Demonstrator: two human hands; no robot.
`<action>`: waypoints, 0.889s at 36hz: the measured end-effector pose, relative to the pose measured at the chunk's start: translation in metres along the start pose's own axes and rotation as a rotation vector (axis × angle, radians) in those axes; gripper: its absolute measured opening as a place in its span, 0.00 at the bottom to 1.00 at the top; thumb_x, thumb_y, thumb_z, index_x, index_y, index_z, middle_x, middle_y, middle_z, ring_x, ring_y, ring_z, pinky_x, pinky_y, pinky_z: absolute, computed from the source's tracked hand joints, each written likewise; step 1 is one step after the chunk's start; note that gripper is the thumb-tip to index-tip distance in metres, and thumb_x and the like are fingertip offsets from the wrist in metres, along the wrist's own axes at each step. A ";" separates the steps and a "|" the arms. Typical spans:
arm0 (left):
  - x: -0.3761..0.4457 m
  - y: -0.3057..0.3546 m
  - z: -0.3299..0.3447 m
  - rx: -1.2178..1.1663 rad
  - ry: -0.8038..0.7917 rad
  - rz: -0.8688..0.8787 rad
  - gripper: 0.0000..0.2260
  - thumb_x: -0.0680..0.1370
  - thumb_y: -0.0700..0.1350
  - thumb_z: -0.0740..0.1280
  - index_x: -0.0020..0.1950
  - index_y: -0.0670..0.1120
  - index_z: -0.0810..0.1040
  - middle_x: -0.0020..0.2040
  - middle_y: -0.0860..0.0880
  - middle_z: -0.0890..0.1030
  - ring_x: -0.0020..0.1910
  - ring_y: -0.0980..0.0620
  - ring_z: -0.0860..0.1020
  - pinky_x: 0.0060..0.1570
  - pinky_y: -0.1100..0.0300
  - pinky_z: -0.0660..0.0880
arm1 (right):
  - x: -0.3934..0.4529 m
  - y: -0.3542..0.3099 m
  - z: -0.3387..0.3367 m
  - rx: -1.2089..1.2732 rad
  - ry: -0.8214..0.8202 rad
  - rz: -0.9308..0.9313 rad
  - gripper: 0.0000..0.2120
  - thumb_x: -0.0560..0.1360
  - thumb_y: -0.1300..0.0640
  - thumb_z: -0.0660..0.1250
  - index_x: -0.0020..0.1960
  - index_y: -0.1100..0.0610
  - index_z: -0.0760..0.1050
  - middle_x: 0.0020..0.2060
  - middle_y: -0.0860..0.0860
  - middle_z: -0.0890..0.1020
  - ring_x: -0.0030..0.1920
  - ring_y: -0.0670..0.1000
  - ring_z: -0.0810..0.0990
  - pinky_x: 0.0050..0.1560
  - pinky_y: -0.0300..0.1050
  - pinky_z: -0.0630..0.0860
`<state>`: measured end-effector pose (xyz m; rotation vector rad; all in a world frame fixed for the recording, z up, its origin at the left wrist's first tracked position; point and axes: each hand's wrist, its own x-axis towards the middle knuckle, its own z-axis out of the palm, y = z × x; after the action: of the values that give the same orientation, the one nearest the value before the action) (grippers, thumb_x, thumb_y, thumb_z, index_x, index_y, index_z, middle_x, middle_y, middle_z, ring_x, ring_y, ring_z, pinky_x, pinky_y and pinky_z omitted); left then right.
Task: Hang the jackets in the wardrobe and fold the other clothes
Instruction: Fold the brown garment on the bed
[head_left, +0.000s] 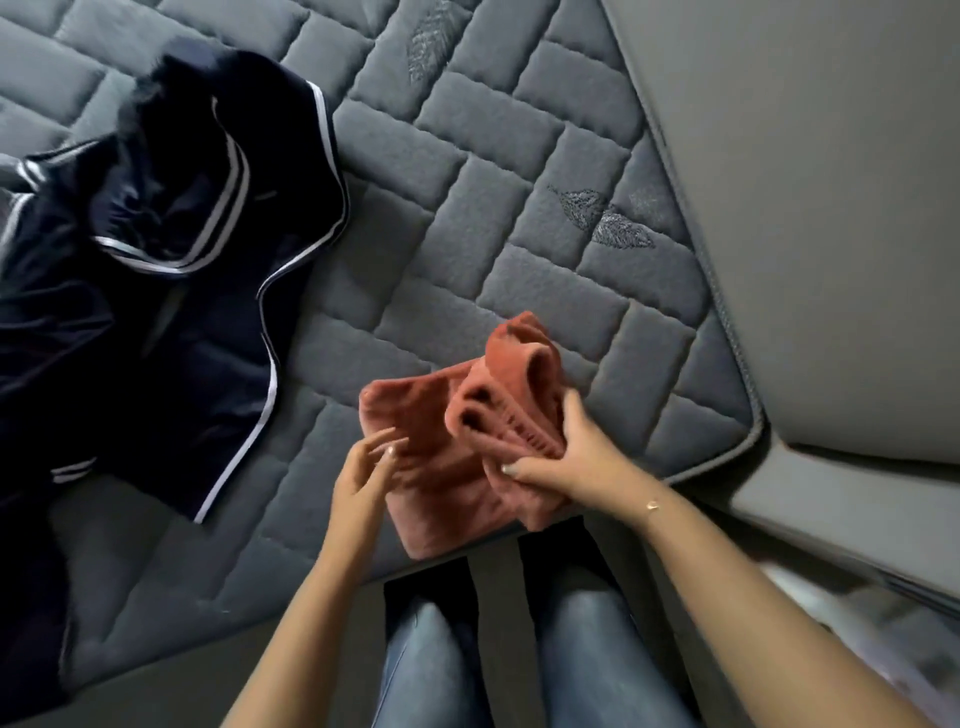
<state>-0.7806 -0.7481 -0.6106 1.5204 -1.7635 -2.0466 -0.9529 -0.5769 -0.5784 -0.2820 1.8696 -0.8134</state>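
Left hand (366, 470): fingers relaxed and slightly spread, hovering at the near left edge of the pink garment (431, 467), holding nothing (contact with the fabric not determinable). Right hand (563, 457): fingers and thumb curled round the bunched right portion of the pink garment, gripping its ribbed folds.

Far left: dark navy jacket (171, 291) with white piping, spread loosely across the grey quilted mattress (519, 218), well apart from both hands. Centre: pink garment, partly folded, lying on the mattress near its front edge, right side raised in the grip. Below centre: blue jeans (571, 654) on the person's legs, just beside the mattress edge. Right: mattress corner against a pale grey surface (805, 182).
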 end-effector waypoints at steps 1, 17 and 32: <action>0.000 -0.002 -0.008 -0.104 -0.024 -0.109 0.08 0.82 0.41 0.60 0.57 0.47 0.76 0.53 0.46 0.82 0.47 0.52 0.82 0.47 0.60 0.77 | 0.003 -0.004 0.021 -0.068 -0.006 -0.005 0.53 0.65 0.47 0.78 0.76 0.57 0.47 0.74 0.53 0.58 0.75 0.51 0.58 0.73 0.40 0.55; -0.005 -0.024 0.008 0.353 0.188 -0.122 0.45 0.70 0.58 0.74 0.78 0.56 0.49 0.73 0.44 0.59 0.72 0.42 0.59 0.68 0.45 0.60 | 0.012 -0.011 0.096 0.203 -0.230 0.084 0.30 0.72 0.78 0.52 0.72 0.61 0.65 0.64 0.53 0.73 0.64 0.51 0.73 0.59 0.32 0.71; 0.000 -0.021 0.057 0.780 0.266 -0.274 0.35 0.78 0.53 0.61 0.77 0.37 0.48 0.78 0.42 0.37 0.77 0.40 0.42 0.70 0.34 0.50 | 0.024 0.034 0.042 -0.547 0.133 -0.318 0.28 0.75 0.55 0.70 0.73 0.55 0.66 0.76 0.58 0.56 0.76 0.58 0.56 0.75 0.50 0.54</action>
<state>-0.8076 -0.6985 -0.6343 2.1858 -2.4857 -1.1527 -0.9205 -0.5812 -0.6278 -0.9033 2.1828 -0.5181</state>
